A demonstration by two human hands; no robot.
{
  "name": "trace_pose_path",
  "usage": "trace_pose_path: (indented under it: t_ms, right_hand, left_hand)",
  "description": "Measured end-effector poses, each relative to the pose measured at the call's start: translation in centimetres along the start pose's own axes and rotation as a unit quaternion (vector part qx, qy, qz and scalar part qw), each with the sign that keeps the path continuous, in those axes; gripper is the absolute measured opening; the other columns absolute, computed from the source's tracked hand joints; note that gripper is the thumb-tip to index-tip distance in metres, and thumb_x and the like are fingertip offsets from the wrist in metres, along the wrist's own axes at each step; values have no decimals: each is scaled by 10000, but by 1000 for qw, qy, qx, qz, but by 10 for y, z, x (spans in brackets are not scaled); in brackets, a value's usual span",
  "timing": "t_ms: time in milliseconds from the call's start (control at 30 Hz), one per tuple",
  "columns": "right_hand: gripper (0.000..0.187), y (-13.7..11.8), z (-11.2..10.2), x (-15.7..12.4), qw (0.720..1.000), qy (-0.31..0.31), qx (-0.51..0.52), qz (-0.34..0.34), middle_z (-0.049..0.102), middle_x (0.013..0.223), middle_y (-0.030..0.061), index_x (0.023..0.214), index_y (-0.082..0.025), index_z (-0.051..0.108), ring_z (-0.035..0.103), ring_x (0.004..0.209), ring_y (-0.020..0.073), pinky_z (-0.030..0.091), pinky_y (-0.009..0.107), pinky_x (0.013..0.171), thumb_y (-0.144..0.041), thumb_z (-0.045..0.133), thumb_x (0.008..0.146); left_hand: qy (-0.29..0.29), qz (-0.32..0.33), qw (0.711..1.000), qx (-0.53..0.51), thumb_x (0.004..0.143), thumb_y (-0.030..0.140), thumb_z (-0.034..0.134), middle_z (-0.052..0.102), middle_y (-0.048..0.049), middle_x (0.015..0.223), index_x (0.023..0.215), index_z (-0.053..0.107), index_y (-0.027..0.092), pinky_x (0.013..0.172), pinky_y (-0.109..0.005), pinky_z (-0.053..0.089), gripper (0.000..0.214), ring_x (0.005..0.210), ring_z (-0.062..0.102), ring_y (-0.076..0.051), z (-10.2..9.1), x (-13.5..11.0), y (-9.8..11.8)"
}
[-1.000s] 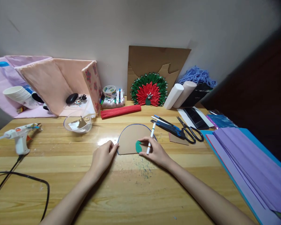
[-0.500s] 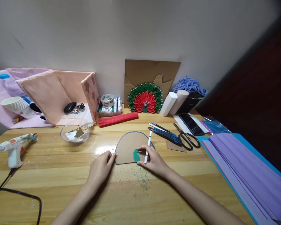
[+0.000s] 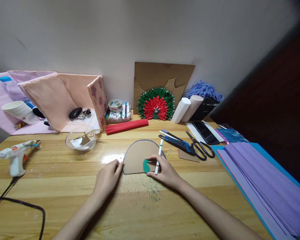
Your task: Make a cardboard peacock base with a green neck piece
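A brown cardboard half-disc (image 3: 133, 158) with a blue-lined curved edge lies flat on the table, its straight side toward me. My left hand (image 3: 109, 176) grips its left corner between thumb and closed fingers. Over the right part is my right hand (image 3: 166, 171), a white marker (image 3: 158, 158) with a green end tucked in its fingers. Thumb and index finger of that hand also pinch a small green cutout (image 3: 146, 166) against the cardboard near the straight edge. The fingers partly hide the half-disc's right corner.
Scissors (image 3: 202, 150) and blue-black cutting tools (image 3: 177, 142) lie right of the cardboard. A glue gun (image 3: 17, 158) with a cord is at left, near a clear bowl (image 3: 81, 146). A green-and-red peacock craft (image 3: 156, 104) and red crepe paper (image 3: 127, 126) are behind. Purple sheets (image 3: 262, 180) fill the right.
The view has shifted very slightly. Both hands, the marker and the green cutout keep the same places on the cardboard.
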State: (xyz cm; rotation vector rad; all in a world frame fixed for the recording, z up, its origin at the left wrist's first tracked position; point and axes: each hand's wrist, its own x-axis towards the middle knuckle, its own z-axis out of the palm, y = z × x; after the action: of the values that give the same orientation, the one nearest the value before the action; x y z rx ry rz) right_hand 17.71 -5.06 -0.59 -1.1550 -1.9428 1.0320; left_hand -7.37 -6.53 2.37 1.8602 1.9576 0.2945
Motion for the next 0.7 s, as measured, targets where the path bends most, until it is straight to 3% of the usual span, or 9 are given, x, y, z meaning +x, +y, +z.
trace_pose_path:
  t_ms: [700]
  right_hand:
    - [500,-2,-2,-1,1000,-7,-5,-8,576,1098,74,1126,-225,516,593,1020,204,481,380,928,-254,727,674]
  left_hand:
    - [4,13,999,38,909,410,305,621,-32,725,688,486,200,548,-245,239,354,669,538,-165,0,0,1]
